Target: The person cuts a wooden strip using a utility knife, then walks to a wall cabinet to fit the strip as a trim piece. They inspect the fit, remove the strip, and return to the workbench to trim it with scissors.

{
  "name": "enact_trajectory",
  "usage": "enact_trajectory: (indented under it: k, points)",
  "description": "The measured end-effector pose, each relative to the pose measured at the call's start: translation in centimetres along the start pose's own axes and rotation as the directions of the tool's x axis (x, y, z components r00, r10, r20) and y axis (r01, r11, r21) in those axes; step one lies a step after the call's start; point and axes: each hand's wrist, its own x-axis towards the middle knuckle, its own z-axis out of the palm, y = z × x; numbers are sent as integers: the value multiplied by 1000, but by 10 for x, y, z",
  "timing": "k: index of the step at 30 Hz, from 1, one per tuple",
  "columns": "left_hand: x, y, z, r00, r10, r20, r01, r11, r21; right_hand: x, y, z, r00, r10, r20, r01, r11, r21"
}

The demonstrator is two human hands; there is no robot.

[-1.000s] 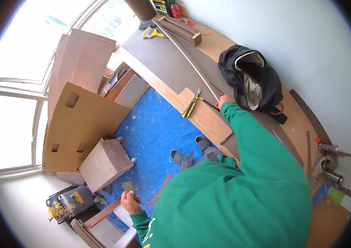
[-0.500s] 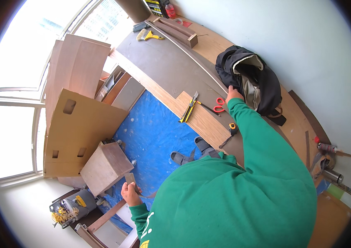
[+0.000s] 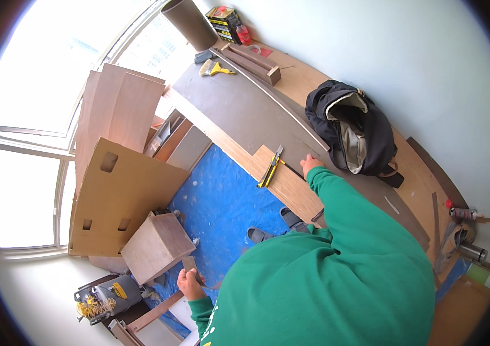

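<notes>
At the lower left my left hand (image 3: 188,284) is closed around a short flat brown strip (image 3: 189,264) that stands up out of the fist. My right hand (image 3: 311,165) is low over the grey-brown board (image 3: 230,104), fingers bent together; whatever is under or in them is hidden. Close to its left lie a yellow and black utility knife (image 3: 270,167) and a dark pencil (image 3: 292,168), partly covered by the hand. The knife rests on a light wood-grain plank (image 3: 292,188). A long thin strip (image 3: 274,98) runs along the board, ending near a black bag (image 3: 352,127).
A paintbrush (image 3: 216,68) and a brown channel-shaped piece (image 3: 251,62) lie at the far end. Blue sheeting (image 3: 216,184) covers the floor, with a wooden box (image 3: 158,239) and a leaning cardboard sheet (image 3: 109,202) at left. A sealant tube (image 3: 463,213) lies at right.
My right hand has left the long strip's end and come toward me, over where red-handled scissors lay; they are now out of sight. My left hand still grips the short strip. The view has shifted slightly.
</notes>
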Motion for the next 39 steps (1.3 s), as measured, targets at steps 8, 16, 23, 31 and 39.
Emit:
enact_trajectory:
  k: [8, 16, 23, 31, 39]
  points:
    - [-8, -12, 9, 1000, -31, -8, 31, 1000, -7, -11, -5, -29, 935, -198, -294, 262, 945, 198]
    - [-1, -1, 31, 999, 11, 41, -9, 999, -43, -47, -40, -103, 693, -220, -686, 600, 704, 380]
    - [15, 12, 48, 994, 49, 97, -46, 998, -39, -109, -53, -146, 860, -494, -128, 178, 55, 983]
    - [30, 13, 47, 987, 89, 133, -82, 995, -58, -205, -77, -170, 536, -842, 62, 108, 141, 984]
    - [29, 14, 48, 990, 56, 129, -45, 995, -89, -196, -101, -162, 626, -760, 176, 389, 500, 774]
